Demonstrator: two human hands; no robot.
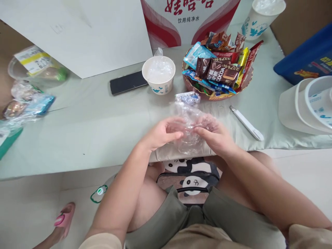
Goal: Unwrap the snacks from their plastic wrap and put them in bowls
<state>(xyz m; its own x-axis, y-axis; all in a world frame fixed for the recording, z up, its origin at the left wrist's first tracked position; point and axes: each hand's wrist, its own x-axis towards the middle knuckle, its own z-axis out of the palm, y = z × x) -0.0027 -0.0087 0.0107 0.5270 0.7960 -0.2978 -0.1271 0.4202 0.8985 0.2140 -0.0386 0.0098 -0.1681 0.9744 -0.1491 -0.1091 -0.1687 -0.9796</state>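
A thin, clear plastic bag [190, 143] hangs crumpled between my two hands at the table's front edge. My left hand [166, 131] curls around its left side, thumb toward the middle; the fingers are partly blurred behind the film. On the other side, my right hand [216, 135] pinches the bag between thumb and fingers. Just beyond the bag lies a small blue-and-white wrapped packet [188, 98]. Behind it, a paper cup [162, 86] holds crumpled clear plastic. A gold-rimmed bowl [218, 97] to its right is heaped with wrapped snacks, and a white utility knife [246, 122] lies right of my hands.
A black phone [128, 83] lies behind the cup on the left. White containers [293, 103] and a blue package [308, 58] stand right; another paper cup [256, 24] is behind. A white box [77, 31] blocks the back. Wrapped items [28, 103] lie far left.
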